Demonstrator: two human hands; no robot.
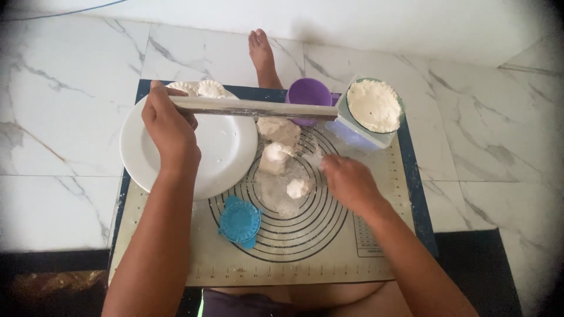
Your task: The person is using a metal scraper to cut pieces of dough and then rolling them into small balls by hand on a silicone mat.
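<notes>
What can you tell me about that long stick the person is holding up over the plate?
The rolling pin is a long, slim, pale rod that looks wooden and is dusted with flour. The left hand grips its left end, holding it nearly level above the white plate. Its far end reaches past the purple cup. The right hand is not touching it.

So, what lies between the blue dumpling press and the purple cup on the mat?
In the head view, three dough lumps lie on the floury mat between the blue dumpling press and the purple cup.

plate left on mat, dough lumps at centre, bowl behind right, press in front
</notes>
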